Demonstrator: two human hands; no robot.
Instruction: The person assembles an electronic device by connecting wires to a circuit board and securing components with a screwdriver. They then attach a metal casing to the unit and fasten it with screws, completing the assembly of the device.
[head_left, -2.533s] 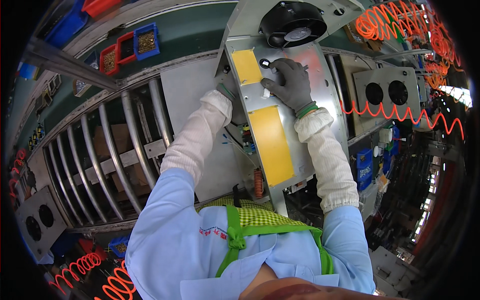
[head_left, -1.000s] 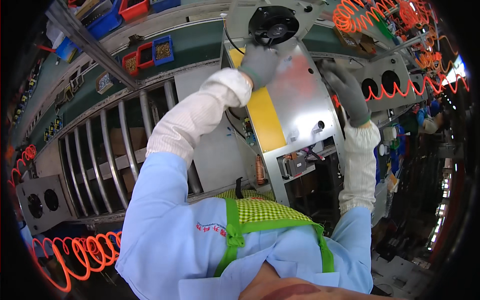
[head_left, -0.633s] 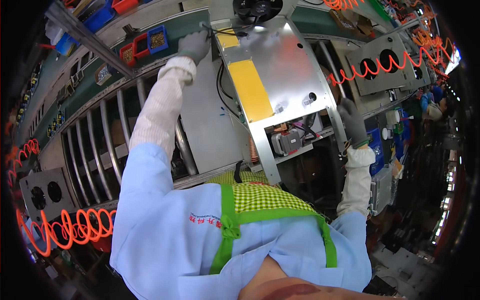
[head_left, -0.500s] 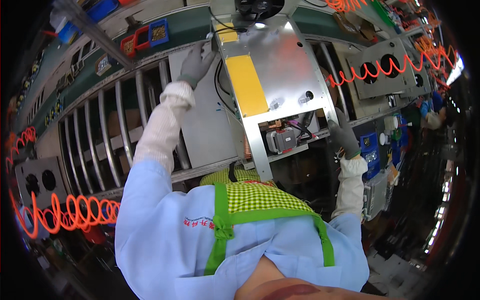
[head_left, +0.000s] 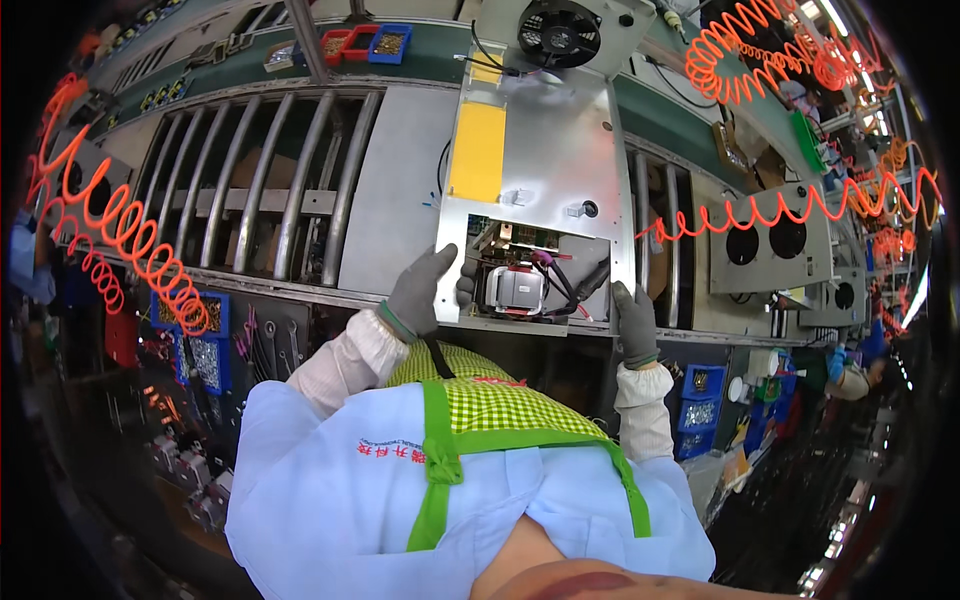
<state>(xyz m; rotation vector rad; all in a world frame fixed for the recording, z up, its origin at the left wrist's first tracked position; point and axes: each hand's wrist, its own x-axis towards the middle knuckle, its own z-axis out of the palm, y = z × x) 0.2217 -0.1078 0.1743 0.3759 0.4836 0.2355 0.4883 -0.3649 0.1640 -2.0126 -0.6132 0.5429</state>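
A large shiny sheet-metal panel (head_left: 562, 150) lies in front of me, with a rectangular cut-out at its near end. My left hand (head_left: 420, 292), in a grey glove, is closed round the narrow strip left of the cut-out, its fingertips showing inside the opening. At the near right corner, my gloved right hand (head_left: 635, 325) grips the panel's edge. Through the cut-out show a grey boxy component (head_left: 515, 290) and dark cables (head_left: 565, 285). A yellow sheet (head_left: 478, 152) covers part of the panel's left side. A black fan (head_left: 558, 33) sits in a metal plate at the far end.
Metal rollers (head_left: 260, 190) and a flat grey plate (head_left: 395, 190) lie left of the panel. Small bins (head_left: 388, 44) of parts stand at the far side. An orange coiled hose (head_left: 780, 212) stretches across the right; a two-fan panel (head_left: 770, 240) stands there.
My left hand has come back from the panel's far left side to its near left strip. The panel now sits straighter before me, the cut-out fully visible. My right hand stays at the near right corner.
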